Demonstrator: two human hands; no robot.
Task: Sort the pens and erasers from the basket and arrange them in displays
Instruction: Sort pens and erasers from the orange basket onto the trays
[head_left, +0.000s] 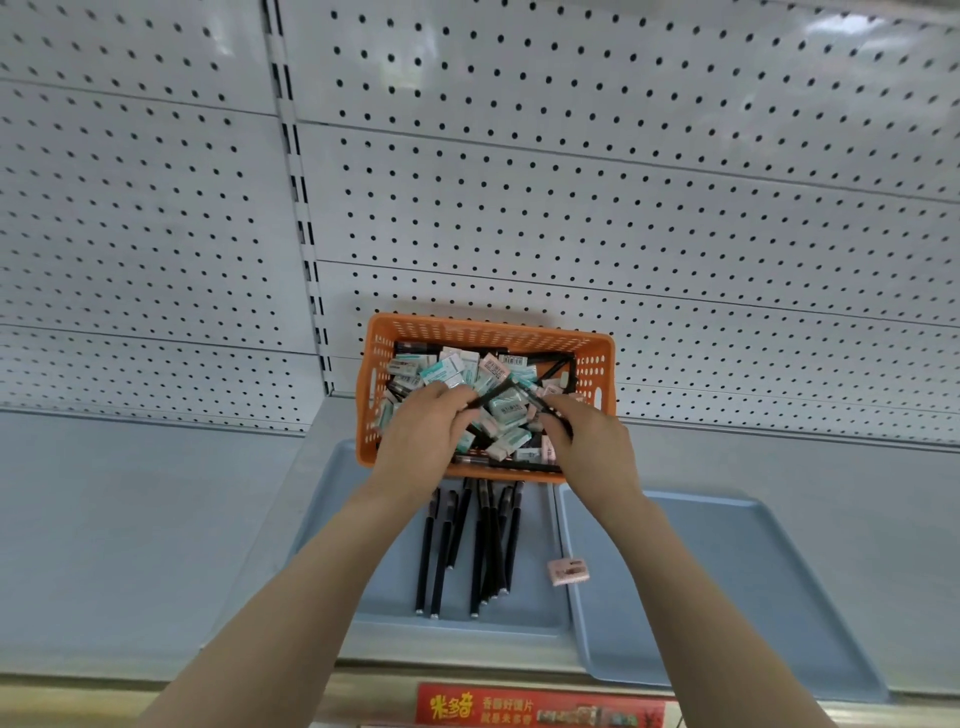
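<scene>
On the left blue tray (395, 618) lay a row of black pens (467, 545), side by side, and just above them the left hand (423, 434) was down in the orange basket (488, 327), fingers curled tight round a black pen (493, 396). The basket stood at the back against the pegboard (571, 208), heaped with boxed erasers (506, 410) and more pens. Over on the right, the right hand (589, 447) pinched a second pen (535, 402) inside the basket, and one pink eraser (569, 571) sat alone on the right tray (727, 597).
</scene>
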